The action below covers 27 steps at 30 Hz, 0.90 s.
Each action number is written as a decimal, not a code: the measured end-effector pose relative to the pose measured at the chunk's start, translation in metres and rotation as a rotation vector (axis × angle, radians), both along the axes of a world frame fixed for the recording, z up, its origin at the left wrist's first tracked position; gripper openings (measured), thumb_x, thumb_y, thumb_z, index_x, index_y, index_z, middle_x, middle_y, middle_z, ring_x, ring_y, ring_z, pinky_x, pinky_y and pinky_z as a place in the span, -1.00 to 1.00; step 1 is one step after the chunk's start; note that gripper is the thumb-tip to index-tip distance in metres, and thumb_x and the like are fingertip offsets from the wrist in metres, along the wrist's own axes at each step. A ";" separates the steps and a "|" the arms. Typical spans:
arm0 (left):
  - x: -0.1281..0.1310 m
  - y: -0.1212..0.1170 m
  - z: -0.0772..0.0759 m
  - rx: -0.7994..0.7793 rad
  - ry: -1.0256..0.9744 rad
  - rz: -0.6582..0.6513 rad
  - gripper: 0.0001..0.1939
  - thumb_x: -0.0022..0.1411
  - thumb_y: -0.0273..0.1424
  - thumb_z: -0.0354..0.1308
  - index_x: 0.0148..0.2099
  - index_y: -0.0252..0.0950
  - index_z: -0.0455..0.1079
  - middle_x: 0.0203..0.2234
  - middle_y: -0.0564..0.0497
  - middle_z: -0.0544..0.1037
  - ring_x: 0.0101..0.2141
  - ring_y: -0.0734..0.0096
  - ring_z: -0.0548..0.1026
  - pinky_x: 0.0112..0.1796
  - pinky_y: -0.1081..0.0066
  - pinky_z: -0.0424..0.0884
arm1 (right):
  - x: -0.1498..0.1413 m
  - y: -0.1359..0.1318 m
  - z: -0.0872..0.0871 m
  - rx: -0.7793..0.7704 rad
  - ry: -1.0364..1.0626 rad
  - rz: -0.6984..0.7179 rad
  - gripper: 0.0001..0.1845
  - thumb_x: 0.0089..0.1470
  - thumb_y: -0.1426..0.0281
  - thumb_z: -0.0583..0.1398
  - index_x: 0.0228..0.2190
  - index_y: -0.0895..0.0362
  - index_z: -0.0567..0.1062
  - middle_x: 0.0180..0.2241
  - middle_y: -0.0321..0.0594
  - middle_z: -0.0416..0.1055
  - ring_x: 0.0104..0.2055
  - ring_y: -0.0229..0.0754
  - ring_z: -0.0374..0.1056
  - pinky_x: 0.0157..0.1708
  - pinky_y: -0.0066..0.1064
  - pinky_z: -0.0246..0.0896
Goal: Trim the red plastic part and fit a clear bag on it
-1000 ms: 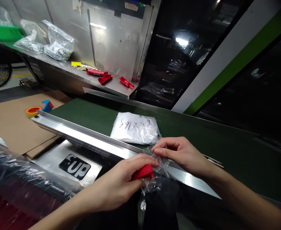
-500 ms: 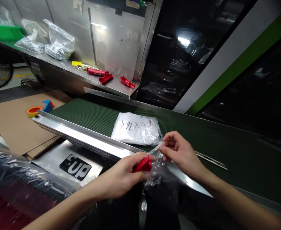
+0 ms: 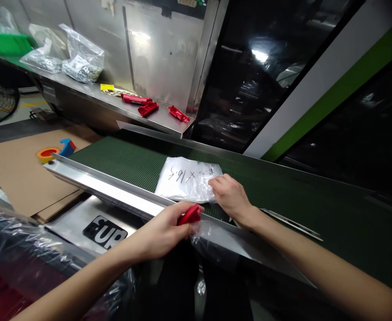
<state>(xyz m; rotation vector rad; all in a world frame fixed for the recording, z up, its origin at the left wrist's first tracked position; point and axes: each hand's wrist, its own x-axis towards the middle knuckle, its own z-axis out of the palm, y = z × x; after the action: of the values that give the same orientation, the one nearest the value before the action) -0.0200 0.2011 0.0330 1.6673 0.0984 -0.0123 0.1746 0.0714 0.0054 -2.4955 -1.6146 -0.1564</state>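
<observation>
My left hand [image 3: 169, 229] is closed around a red plastic part [image 3: 189, 215], held over the near edge of the belt. A clear plastic bag [image 3: 212, 240] hangs by the fingertips of that hand, below and right of the red part. On the green belt lies a pack of clear plastic bags [image 3: 184, 180] with handwritten numbers on it. My right hand [image 3: 231, 198] rests at the right end of this pack, its fingers curled and pressed onto the plastic. The thumb is mostly hidden. Right of that hand, metal tweezers [image 3: 294, 224] lie on the belt.
The ribbed conveyor belt [image 3: 116, 156] has a raised metal rail [image 3: 116, 189] on my side. Red plastic parts [image 3: 148, 109] lie on a metal shelf behind, with bags of metal hardware [image 3: 84, 71]. A tape dispenser [image 3: 67, 147] and orange tape roll [image 3: 48, 154] sit on cardboard [image 3: 22, 169] at left.
My right hand has let go of the clear bag near the red part and moved up and left onto the bag pack. My left hand has shifted slightly left and up with the red part.
</observation>
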 end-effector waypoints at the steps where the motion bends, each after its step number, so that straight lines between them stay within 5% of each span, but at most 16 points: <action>1: 0.000 -0.001 0.000 0.014 -0.002 -0.015 -0.79 0.27 -0.36 0.11 -0.09 -0.34 0.38 -0.23 -0.03 0.47 -0.24 0.25 0.40 -0.20 0.36 0.33 | -0.002 0.001 0.000 -0.033 -0.047 -0.009 -0.87 0.26 0.46 0.10 -0.20 0.16 0.45 -0.14 -0.16 0.38 -0.09 -0.16 0.30 -0.09 -0.23 0.29; 6: -0.002 -0.008 0.001 0.080 -0.031 -0.058 -0.80 0.25 -0.40 0.13 -0.07 -0.30 0.39 -0.20 -0.03 0.46 -0.18 0.23 0.40 -0.11 0.33 0.32 | -0.015 0.002 0.001 -0.141 -0.223 -0.024 -0.72 0.23 0.48 0.10 -0.02 0.21 0.36 0.09 0.01 0.21 0.00 -0.05 0.25 -0.18 -0.28 0.31; 13: -0.030 -0.028 0.007 0.173 -0.091 -0.136 -0.71 0.29 -0.55 0.02 0.01 -0.20 0.36 -0.12 -0.01 0.43 -0.13 0.32 0.39 -0.06 0.41 0.31 | -0.015 0.009 0.006 -0.255 -0.326 0.049 -0.90 0.24 0.49 0.11 -0.23 0.21 0.43 -0.24 -0.22 0.36 -0.14 -0.16 0.31 -0.12 -0.22 0.27; 19: -0.055 -0.033 0.010 0.144 -0.060 -0.131 -0.63 0.26 -0.59 -0.01 0.04 -0.15 0.36 -0.09 0.03 0.42 -0.11 0.38 0.40 -0.05 0.50 0.30 | -0.014 -0.001 0.010 -0.333 -0.276 0.124 -0.83 0.23 0.42 0.15 -0.14 0.20 0.43 -0.11 -0.19 0.39 -0.07 -0.15 0.33 -0.08 -0.22 0.29; 23: -0.068 -0.044 -0.003 0.182 -0.041 -0.120 -0.41 0.09 -0.65 0.04 0.15 -0.11 0.32 -0.11 0.00 0.39 -0.16 0.39 0.43 -0.15 0.54 0.32 | -0.020 -0.001 0.014 -0.391 -0.280 0.115 -0.73 0.23 0.34 0.15 -0.07 0.21 0.41 0.02 -0.09 0.33 0.03 -0.06 0.29 -0.02 -0.13 0.27; 27: -0.082 -0.063 -0.022 0.182 0.043 -0.115 -0.53 0.18 -0.45 0.14 0.13 -0.04 0.37 -0.22 0.01 0.43 -0.26 0.37 0.45 -0.23 0.54 0.30 | -0.024 0.014 0.011 -0.416 -0.265 0.005 -0.68 0.22 0.33 0.17 -0.03 0.24 0.40 -0.02 -0.06 0.35 0.01 -0.06 0.31 -0.04 -0.14 0.29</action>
<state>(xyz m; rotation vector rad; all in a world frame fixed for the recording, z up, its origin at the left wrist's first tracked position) -0.1022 0.1382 0.0108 1.8531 0.0365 -0.1290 0.1507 0.0857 0.0165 -2.8793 -1.9261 -0.1724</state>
